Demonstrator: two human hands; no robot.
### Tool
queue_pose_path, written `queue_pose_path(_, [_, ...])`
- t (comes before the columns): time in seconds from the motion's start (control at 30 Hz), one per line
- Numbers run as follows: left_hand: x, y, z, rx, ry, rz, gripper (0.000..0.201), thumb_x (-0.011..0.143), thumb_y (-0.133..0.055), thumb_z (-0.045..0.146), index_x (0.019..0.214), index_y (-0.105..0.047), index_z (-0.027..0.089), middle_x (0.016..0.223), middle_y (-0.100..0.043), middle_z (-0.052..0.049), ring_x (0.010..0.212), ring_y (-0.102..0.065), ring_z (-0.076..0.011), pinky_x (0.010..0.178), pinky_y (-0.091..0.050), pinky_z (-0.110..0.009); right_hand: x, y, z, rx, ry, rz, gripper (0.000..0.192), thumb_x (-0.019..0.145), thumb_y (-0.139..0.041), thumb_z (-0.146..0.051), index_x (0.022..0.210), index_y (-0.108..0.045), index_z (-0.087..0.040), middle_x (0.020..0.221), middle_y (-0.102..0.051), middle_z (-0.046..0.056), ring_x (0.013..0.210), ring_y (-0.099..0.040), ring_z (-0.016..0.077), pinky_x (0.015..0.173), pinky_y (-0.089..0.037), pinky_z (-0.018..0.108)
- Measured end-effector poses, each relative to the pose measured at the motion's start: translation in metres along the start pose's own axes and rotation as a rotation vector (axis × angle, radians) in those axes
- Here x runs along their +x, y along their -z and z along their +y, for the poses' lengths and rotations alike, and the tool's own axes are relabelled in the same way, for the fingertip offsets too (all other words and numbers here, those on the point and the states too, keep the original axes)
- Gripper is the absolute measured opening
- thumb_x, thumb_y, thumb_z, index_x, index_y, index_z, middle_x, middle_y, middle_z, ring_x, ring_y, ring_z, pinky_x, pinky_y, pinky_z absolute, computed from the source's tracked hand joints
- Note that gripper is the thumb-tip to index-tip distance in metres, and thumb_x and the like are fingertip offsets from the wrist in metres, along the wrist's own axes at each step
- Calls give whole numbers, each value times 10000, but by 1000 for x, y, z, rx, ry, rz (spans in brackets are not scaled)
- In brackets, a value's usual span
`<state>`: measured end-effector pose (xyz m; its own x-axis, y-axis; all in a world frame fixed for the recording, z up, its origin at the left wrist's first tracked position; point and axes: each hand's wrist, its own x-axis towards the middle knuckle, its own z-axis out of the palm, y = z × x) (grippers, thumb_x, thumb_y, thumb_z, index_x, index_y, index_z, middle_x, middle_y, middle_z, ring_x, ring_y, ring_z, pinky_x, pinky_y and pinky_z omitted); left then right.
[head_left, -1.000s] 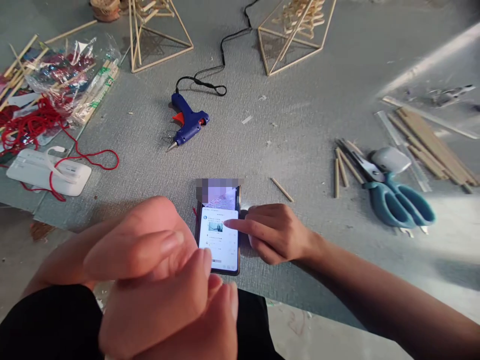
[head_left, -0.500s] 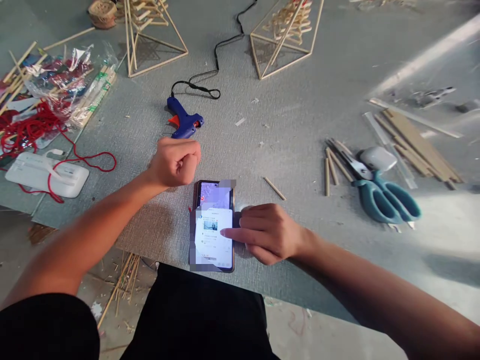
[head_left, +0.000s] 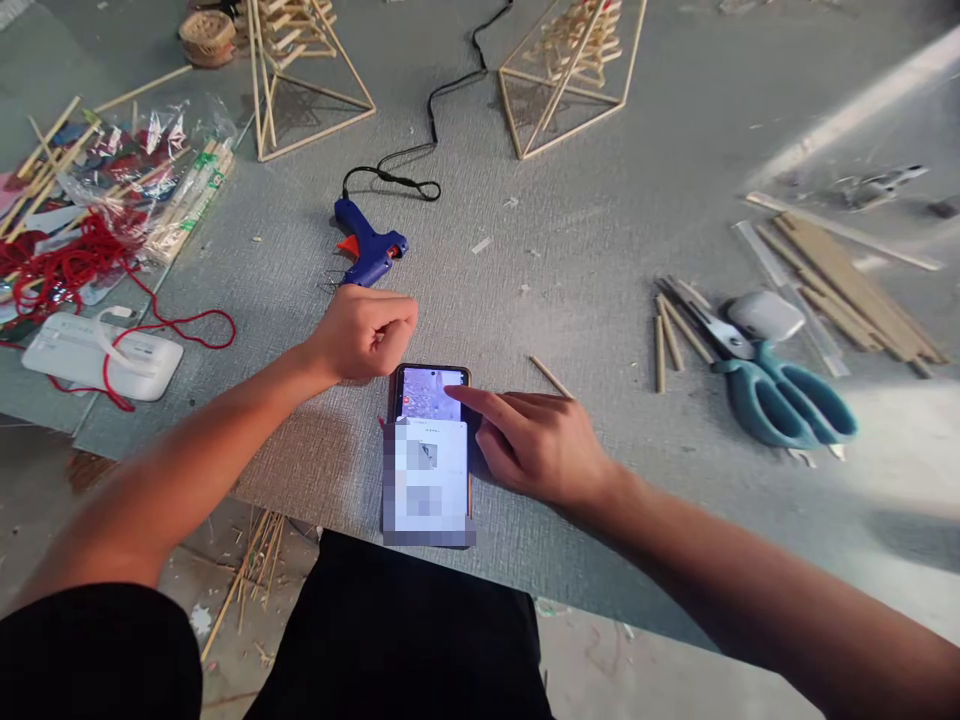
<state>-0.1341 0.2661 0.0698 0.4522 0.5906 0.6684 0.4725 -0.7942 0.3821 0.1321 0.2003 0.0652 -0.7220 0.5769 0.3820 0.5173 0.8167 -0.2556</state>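
Observation:
A smartphone (head_left: 428,392) lies face up with its screen lit on the grey mat (head_left: 585,230), close to the near edge. My right hand (head_left: 536,440) rests beside it, index finger stretched out and touching the upper part of the screen. My left hand (head_left: 365,332) is curled into a loose fist on the mat just left of the phone's top corner, holding nothing. A blue hot glue gun (head_left: 367,250) lies just beyond my left hand, its black cord (head_left: 431,110) trailing to the far edge.
Teal scissors (head_left: 780,395), a white case (head_left: 765,315) and wooden sticks (head_left: 855,285) lie at the right. Two stick-frame pyramids (head_left: 311,85) (head_left: 570,80) stand at the back. Red string (head_left: 67,265), a white device (head_left: 101,355) and bagged sticks (head_left: 150,180) fill the left.
My left hand went from close in front of the camera down onto the mat beside the phone. My right index finger slid from the middle of the screen to its upper part.

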Motion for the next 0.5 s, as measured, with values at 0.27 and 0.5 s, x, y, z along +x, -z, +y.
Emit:
queue_pose_path(0.27, [1, 1, 1, 11, 1, -18, 248, 774, -447, 56, 572, -440, 199, 490, -427, 52, 438, -349, -72, 467, -232, -266, -1, 0, 2, 25, 49, 21, 375, 1006, -421, -140, 1327, -614, -120, 696, -681, -22, 533, -588, 131, 558, -452, 301])
queue_pose_path(0.5, [1, 1, 1, 19, -5, -12, 252, 774, -445, 58, 565, -448, 199, 484, -435, 50, 438, -354, -75, 465, -244, -266, -3, 1, 12, 251, 460, -21, 371, 1086, -323, -233, 1351, -568, -150, 692, -605, -18, 572, -531, 160, 558, -408, 317])
